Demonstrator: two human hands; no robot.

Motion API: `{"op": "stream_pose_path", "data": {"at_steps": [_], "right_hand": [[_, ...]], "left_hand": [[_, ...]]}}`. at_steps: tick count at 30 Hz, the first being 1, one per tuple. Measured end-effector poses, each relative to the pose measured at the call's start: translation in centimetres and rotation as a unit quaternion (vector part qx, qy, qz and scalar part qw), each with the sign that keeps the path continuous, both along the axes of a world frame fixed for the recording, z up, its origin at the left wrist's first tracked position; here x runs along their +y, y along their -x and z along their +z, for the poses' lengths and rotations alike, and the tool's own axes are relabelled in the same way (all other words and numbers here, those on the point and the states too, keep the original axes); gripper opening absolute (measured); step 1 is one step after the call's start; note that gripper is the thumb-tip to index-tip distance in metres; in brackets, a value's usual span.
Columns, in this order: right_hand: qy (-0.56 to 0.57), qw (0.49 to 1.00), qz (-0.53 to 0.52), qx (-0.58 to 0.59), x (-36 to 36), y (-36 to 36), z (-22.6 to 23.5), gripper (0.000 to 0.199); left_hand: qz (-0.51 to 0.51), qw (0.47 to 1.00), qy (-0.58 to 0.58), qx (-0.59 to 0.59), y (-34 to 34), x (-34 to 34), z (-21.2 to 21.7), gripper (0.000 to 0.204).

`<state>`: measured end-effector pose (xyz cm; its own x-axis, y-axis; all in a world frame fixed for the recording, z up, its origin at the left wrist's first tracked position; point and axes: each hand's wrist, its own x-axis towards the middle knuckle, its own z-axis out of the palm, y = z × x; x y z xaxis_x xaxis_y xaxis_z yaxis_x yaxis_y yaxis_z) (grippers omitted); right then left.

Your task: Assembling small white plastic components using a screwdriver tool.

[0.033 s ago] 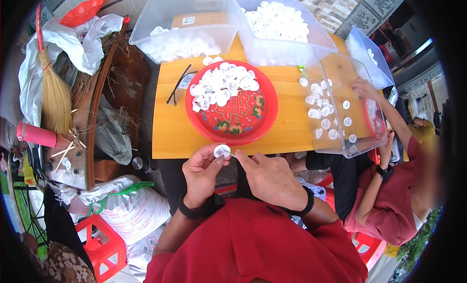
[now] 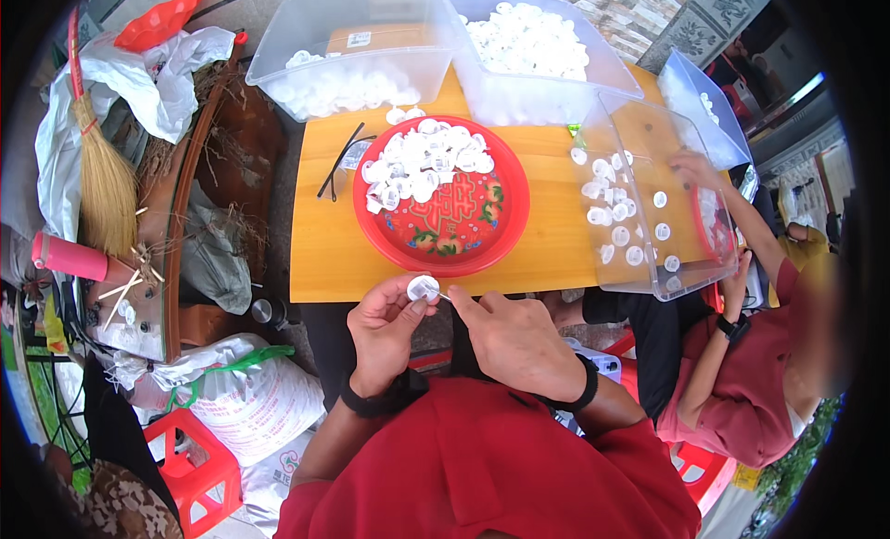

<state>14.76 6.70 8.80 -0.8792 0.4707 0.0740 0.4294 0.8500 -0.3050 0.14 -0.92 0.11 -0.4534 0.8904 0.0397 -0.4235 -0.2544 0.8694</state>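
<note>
Nothing is shifting since the earlier frame: left hand [image 2: 387,328] is still pinching the small white plastic cap [image 2: 423,287] just off the bench [image 2: 324,261] edge, right hand [image 2: 519,340] is working a thin pin [image 2: 445,296] into it. Cap is looking light, stiff, slippery; rim grip is holding best.

The bench [image 2: 324,261] is showing smooth, light wood with a soft sheen. The red tray [image 2: 505,228] is looking like glossy plastic. The small white pieces [image 2: 422,159] on it are looking like smooth, matt plastic. The far bins [image 2: 278,38] are clear, shiny plastic. The broom [image 2: 104,191] at left is rough straw.
</note>
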Motion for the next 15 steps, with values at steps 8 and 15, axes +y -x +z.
{"op": "stream_pose_path", "data": {"at_steps": [8, 15], "right_hand": [[-0.018, 0.998, 0.047, -0.030, 0.2, 0.3, -0.3, 0.044], [0.018, 0.997, 0.031, -0.071, 0.4, 1.2, -0.6, 0.040]], "left_hand": [[0.018, 0.998, 0.012, 0.054, -0.5, -0.2, -0.3, 0.024], [0.019, 0.998, 0.033, 0.050, 0.1, 0.2, -1.3, 0.023]]}}
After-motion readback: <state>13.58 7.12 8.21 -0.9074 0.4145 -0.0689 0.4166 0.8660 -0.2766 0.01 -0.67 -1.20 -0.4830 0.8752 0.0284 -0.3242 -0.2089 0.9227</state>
